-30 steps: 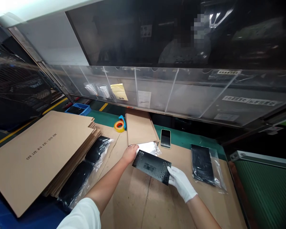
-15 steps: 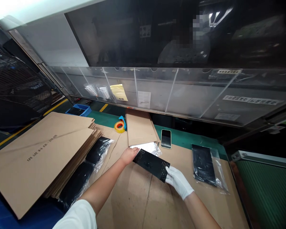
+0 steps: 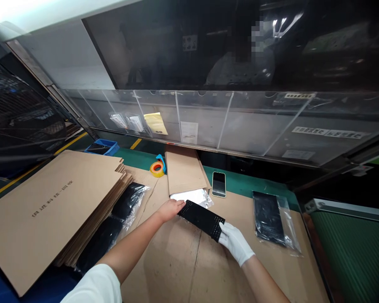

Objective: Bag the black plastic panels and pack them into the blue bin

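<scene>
Between my two hands is a flat black perforated panel, with rows of small holes at both ends, raised over the cardboard-covered table. My bare left hand grips its left end. On the opposite end, my right hand, in a white glove, pinches the edge between thumb and fingers. Just behind the panel, a silvery-white plastic bag pokes out from under a brown cardboard piece. A phone lies to the right of that cardboard.
Stacked flat cardboard fills the left side, beside black panels in clear plastic. Another bagged black panel lies at right. A tape dispenser and a blue bin sit farther back. Clear pockets span the rear.
The black panel has tilted, so its face looks narrower and its far edge has dropped slightly. Both hands keep their hold on its ends. The view has shifted a little.
</scene>
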Tool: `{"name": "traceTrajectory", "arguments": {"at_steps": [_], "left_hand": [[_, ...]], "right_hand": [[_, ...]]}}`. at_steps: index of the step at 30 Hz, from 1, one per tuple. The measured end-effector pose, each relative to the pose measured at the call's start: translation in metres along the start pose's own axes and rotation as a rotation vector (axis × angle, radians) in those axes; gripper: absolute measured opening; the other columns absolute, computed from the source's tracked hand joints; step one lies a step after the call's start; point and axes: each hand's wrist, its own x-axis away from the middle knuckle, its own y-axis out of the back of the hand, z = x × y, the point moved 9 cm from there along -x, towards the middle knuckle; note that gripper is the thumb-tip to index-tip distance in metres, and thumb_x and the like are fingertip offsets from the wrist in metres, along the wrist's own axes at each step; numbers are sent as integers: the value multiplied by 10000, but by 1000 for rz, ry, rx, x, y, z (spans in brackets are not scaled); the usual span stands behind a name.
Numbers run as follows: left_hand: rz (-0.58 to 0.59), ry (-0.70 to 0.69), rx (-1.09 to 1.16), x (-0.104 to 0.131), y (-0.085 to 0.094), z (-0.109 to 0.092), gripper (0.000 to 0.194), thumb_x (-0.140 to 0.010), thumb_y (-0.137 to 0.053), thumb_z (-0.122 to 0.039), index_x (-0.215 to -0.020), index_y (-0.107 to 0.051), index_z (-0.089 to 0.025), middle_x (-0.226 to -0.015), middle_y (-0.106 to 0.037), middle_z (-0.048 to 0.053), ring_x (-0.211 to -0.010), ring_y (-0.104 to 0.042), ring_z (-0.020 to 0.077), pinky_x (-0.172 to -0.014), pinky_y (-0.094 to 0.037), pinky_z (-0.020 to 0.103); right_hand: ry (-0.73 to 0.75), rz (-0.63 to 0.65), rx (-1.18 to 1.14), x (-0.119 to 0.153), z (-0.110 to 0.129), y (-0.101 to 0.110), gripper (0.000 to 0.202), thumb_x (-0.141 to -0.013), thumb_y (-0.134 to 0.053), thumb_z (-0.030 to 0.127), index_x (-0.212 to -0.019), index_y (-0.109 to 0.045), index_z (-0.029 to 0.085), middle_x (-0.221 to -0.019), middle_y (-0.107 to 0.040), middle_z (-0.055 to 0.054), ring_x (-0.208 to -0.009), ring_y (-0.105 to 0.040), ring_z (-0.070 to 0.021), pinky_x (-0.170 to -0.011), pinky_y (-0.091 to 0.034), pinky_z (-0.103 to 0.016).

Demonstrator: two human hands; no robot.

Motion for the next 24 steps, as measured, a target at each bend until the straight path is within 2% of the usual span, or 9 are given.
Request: {"name": "traceTrajectory", "arguments": {"at_steps": [3,6,12,17,21,24], "left_hand": [[-48,-9,22,1,2,0,462,-865,-419,-24,-1289,-560,-144,-1280,-618,165,-971,-664,240,-879,-506,369],[-96,-20,40,3,4,-8,475,-854,-431,-31,-1296,-557,-149,-1314,-600,153,-981,-663,251,-875,-501,360],[-70,-119,-51,7,-2,-45,454,-886,-421,-71,-1320,-536,-138,-1322,-598,160,-955,-670,231,-826,-509,357],[-173,-173,-114,14,8,-72,412,-926,-388,-97,-1313,-528,-108,-1285,-616,182,-874,-678,225,-817,-500,405],[-218,-206,-182,24,11,-98,384,-940,-352,-91,-1265,-557,-78,-1262,-629,186,-750,-657,198,-752,-505,397],[-270,-220,-207,34,12,-121,362,-933,-368,-86,-1236,-565,-54,-1248,-641,177,-755,-653,194,-751,-510,392]], "right_hand": [[31,-50,-26,-7,-5,6,407,-683,-803,363,-1010,-649,175,-1032,-750,-114,-955,-718,-267,-792,-602,-340],[50,-69,-65,-9,-15,5,416,-681,-802,377,-1024,-653,195,-1100,-734,-117,-975,-712,-267,-784,-602,-337],[37,-13,-131,-12,-38,-18,501,-619,-850,334,-1049,-649,172,-1079,-741,-117,-975,-711,-271,-814,-592,-363],[52,37,-188,-21,-44,-30,525,-598,-865,349,-1049,-658,178,-1092,-739,-104,-1006,-701,-252,-863,-574,-339],[33,72,-182,-27,-49,-35,499,-584,-879,333,-1011,-671,180,-1028,-756,-93,-948,-717,-237,-844,-574,-338],[35,86,-184,-23,-54,-36,489,-592,-878,326,-1013,-675,181,-1005,-761,-88,-928,-719,-233,-857,-569,-360]]}}
